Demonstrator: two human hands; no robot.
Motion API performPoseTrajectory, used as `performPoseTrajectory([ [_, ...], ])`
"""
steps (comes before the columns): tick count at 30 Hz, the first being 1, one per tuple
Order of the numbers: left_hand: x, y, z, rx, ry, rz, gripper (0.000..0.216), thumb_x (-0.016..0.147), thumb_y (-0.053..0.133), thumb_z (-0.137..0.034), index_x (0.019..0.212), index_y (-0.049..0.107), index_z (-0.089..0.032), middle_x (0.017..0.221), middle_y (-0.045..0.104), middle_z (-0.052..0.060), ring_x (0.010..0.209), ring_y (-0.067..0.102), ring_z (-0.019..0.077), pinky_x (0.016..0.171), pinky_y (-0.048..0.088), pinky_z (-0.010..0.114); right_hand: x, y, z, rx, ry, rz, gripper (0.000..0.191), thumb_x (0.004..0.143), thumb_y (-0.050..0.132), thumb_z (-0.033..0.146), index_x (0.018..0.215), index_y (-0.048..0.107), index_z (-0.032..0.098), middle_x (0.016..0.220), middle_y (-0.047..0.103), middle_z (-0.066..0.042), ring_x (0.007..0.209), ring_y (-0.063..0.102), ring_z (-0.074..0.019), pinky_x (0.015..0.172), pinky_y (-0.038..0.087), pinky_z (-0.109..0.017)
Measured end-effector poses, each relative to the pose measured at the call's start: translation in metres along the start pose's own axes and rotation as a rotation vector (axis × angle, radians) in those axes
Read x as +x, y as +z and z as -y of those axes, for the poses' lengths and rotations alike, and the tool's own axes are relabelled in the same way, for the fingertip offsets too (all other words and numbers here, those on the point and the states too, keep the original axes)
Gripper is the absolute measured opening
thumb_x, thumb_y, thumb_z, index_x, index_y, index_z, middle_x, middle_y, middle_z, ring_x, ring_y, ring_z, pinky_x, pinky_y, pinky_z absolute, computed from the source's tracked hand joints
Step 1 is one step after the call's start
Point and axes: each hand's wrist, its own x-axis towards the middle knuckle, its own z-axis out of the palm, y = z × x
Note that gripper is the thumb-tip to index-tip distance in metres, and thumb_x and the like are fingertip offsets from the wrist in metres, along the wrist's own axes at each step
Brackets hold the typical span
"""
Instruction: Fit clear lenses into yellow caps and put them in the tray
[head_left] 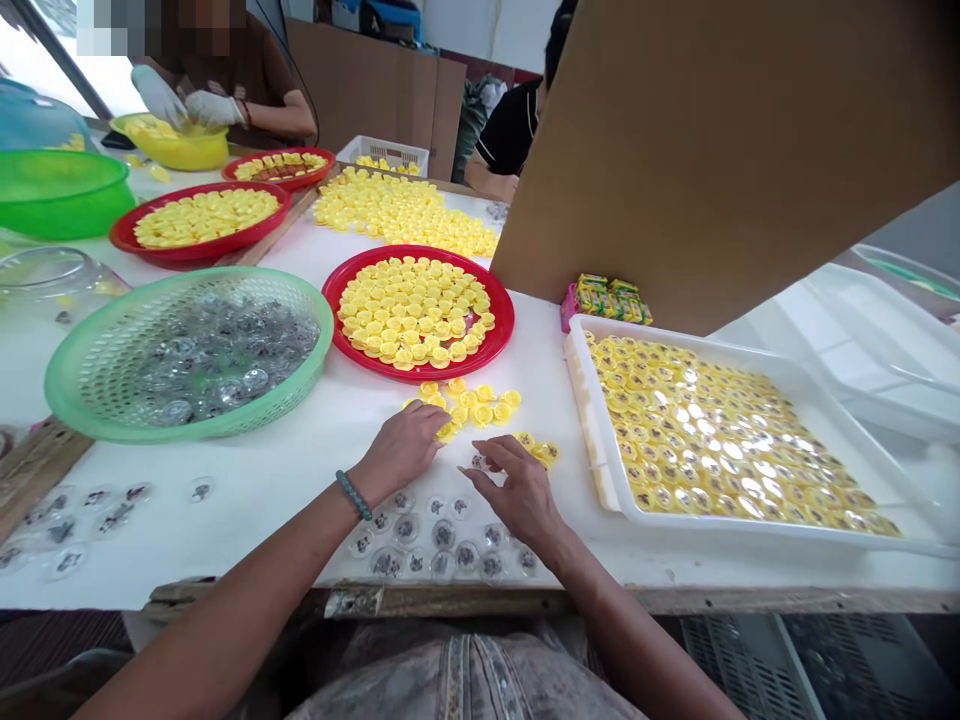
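My left hand (405, 445), with a beaded bracelet (352, 495) at the wrist, reaches in among loose yellow cup-shaped pieces (480, 408). Its fingers are drawn together on one yellow piece, partly hidden by the hand. To its right, my right hand (521, 490) has thumb and fingers curved around a small clear disc (486, 463) with a dark print. Several yellow pieces (544, 453) lie just beyond its knuckles. Below both hands, clear discs with printed animal faces (443, 534) are spread near the table's front edge.
A red tray (420, 375) of yellow pieces stands ahead. At left is a green basket (90, 400) of clear discs; at right, a white tray (592, 440) of assembled yellow pieces. A cardboard panel (697, 150) rises behind. Gloved hands (187, 105) of another person work over a yellow bowl (180, 150).
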Motion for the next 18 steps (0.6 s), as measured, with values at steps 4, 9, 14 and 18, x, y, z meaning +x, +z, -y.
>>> performPoseTrajectory([
  [4,-0.004,0.004,-0.012,0.094,-0.073,0.05,0.026,0.078,0.063,-0.008,0.102,0.058,-0.013,0.1,0.059,0.009,0.097,0.052,0.0255,0.086,0.044,0.038,-0.003,-0.001,0.0,0.012,0.014,0.0,0.025,0.077,0.067,0.024,0.101,0.061,0.02,0.084,0.059,-0.002,0.068,0.056,-0.0127,0.065,0.047,-0.025],
  [9,-0.019,0.005,-0.026,0.008,-0.242,0.072,0.028,0.078,0.067,-0.019,0.104,0.057,-0.013,0.087,0.06,0.006,0.087,0.055,0.0256,0.076,0.048,0.037,-0.007,-0.005,-0.002,0.03,0.036,0.037,0.021,0.077,0.068,0.026,0.096,0.062,0.019,0.081,0.059,-0.002,0.068,0.056,-0.0122,0.062,0.047,-0.023],
  [14,-0.021,0.006,-0.018,-0.187,-0.07,0.072,0.045,0.073,0.066,-0.009,0.115,0.055,-0.019,0.113,0.054,0.007,0.105,0.05,0.0227,0.091,0.042,0.033,-0.009,-0.008,-0.002,0.06,0.018,0.073,0.022,0.077,0.067,0.026,0.096,0.062,0.019,0.082,0.059,-0.002,0.068,0.056,-0.0121,0.058,0.047,-0.022],
  [18,-0.015,0.012,-0.012,-0.297,-0.023,0.116,0.037,0.072,0.06,-0.002,0.103,0.062,-0.021,0.099,0.059,0.004,0.096,0.054,0.0212,0.084,0.044,0.031,-0.01,-0.009,0.002,0.099,-0.016,0.058,0.021,0.077,0.066,0.023,0.097,0.062,0.02,0.089,0.06,-0.004,0.072,0.057,-0.0133,0.061,0.049,-0.024],
])
